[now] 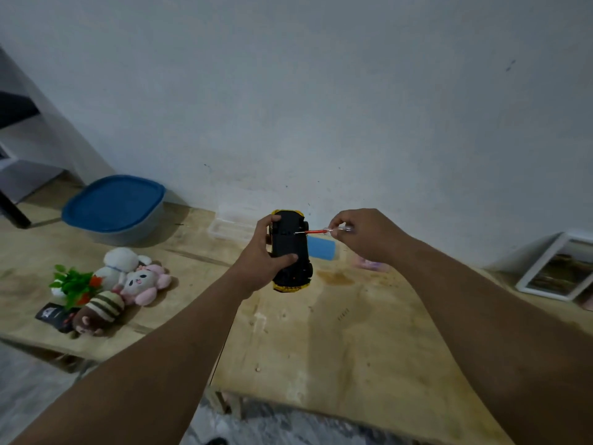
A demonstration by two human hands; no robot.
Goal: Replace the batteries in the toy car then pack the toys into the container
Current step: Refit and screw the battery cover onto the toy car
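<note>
At frame centre the left hand (261, 258) gripped the upturned toy car (290, 250), its length running up-frame, while the right hand (359, 234) pinched a screwdriver (316, 232) lying crosswise, tip on the underside.

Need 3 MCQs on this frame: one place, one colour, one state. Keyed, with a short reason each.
1. Where is the blue-lidded container?
A. far left of the table, near the wall
B. in the right hand
C. under the table

2. What colour is the screwdriver shaft?
A. green
B. red
C. white

3. How is the toy car held?
A. wheels down on the table
B. inside the container
C. underside up in the left hand

Key: 1 A, it sits far left by the wall. 2 B, the shaft shows red. 3 C, the black underside faces the camera while the right hand sets the tip to it.
</note>
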